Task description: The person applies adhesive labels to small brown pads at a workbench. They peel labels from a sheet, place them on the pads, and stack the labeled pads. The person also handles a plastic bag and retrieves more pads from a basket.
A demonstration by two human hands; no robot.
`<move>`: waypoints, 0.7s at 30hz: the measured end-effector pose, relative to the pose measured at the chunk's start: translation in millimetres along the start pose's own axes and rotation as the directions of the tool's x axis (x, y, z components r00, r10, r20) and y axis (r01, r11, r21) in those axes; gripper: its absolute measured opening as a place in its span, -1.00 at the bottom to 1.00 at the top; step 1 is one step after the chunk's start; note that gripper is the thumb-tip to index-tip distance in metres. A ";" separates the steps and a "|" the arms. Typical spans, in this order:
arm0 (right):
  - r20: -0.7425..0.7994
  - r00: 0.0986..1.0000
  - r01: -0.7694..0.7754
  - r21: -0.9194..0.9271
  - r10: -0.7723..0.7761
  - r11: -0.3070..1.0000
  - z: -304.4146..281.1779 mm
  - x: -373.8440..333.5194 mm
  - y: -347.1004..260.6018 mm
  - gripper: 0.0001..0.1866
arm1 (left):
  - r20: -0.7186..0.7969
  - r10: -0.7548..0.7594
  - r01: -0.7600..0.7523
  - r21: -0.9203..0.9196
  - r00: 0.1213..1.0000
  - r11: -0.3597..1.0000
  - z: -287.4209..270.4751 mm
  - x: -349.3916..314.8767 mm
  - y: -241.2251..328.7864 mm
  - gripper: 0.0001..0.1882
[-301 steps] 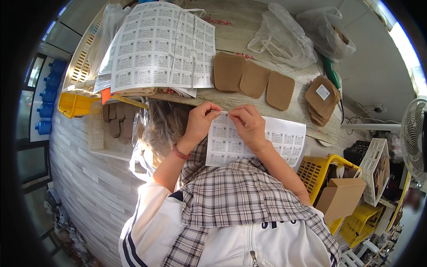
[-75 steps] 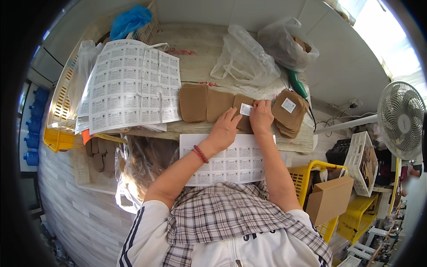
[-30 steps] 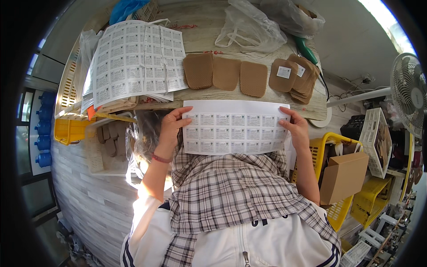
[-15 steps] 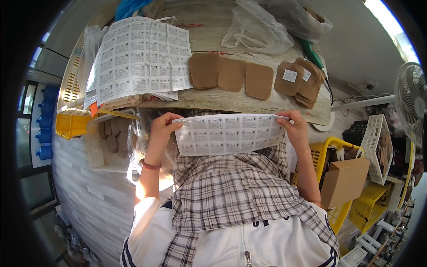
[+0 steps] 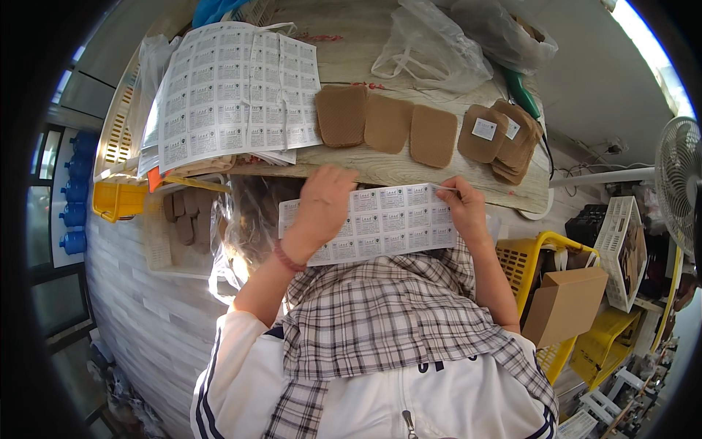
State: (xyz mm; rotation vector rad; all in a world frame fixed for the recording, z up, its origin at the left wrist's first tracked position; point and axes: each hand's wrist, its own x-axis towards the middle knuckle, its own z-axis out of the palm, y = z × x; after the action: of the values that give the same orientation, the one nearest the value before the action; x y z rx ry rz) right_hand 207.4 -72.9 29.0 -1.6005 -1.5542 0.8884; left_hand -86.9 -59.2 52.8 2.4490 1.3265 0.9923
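A strip of white label sheet point(image 5: 398, 223), printed in rows of small labels, is held over my lap just below the table edge. My right hand point(image 5: 466, 211) pinches its upper right corner between thumb and fingers. Across the left part of the strip lies my left hand point(image 5: 323, 205), its fingers reaching past the top edge; they are blurred, so their grip is unclear. Brown rounded fabric pads point(image 5: 433, 137) rest along the front of the table. To their right, another brown pad point(image 5: 479, 145) bears a white label, beside an overlapping pile of pads point(image 5: 519, 150).
Large label sheets point(image 5: 230, 95) cover the table's left side. Clear plastic bags point(image 5: 431, 51) and a green-handled tool point(image 5: 521, 93) lie at the back. A yellow crate point(image 5: 515, 263) with a cardboard box point(image 5: 564, 304) stands right; a white bin point(image 5: 157, 241) sits lower left.
My left hand has left the strip's upper left corner and moved right across it, its fingers now at the top edge. The right hand keeps its corner; the strip tilts slightly.
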 end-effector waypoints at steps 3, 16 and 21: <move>-0.007 1.000 0.007 -0.017 -0.007 1.000 -0.9 -1.1 -4.4 -0.91 | 0.056 0.008 -0.006 -0.033 0.998 0.999 33.1 11.4 20.3 -0.93; 0.252 0.908 0.408 -0.344 -0.336 0.845 44.2 5.6 -34.7 -0.85 | 0.039 0.165 -0.160 -0.096 0.986 0.982 62.4 12.0 12.9 -0.78; 0.322 0.922 0.310 -0.283 -0.214 0.908 30.2 2.2 -22.7 -0.78 | 0.137 0.060 -0.041 -0.136 0.989 0.990 54.2 3.5 -5.4 -0.67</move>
State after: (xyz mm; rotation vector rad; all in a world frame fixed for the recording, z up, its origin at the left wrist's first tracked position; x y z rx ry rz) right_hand 170.0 -69.5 33.6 -1.4748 -2.1632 0.7593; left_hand -54.8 -45.3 10.8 2.4131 1.1220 0.8706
